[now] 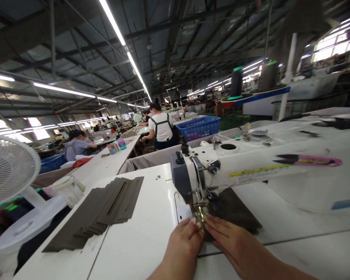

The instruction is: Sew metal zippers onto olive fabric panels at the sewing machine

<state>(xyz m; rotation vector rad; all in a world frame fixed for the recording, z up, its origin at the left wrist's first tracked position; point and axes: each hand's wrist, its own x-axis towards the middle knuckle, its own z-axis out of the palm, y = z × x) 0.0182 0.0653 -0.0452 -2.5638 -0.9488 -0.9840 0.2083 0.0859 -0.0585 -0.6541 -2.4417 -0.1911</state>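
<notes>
- Fingers (189, 230) of the left hand (182, 245) bend and bunch over the near end of the work; whether they pinch it or only press down, I cannot tell.
- Fingers of the right hand (236, 242) lie nearly straight and side by side, with no grip around anything; their tips rest beside a gold-toned strip (201, 214), perhaps zipper teeth.
- That strip runs between the two hands toward the presser foot, and the dark fabric panel (236, 208) spreads beyond the right hand, flat on the desk (140, 237).
- Good guiding here probably means light, even pressure from both sides, so the strip stays straight and the panel unpuckered.
- Both hands sit close to the sewing machine's (181, 175) needle area; fingertips are best held to the sides of the stitching line, never ahead of it.
- The panel's far corner likely needs free room to slide under the machine arm without catching.
- Farther left, similar dark pieces (105, 208) lie fanned and overlapping, handy for lifting singly.
- Pink-handled snips (319, 160) rest on the machine arm, near a yellow measuring strip (259, 170).
</notes>
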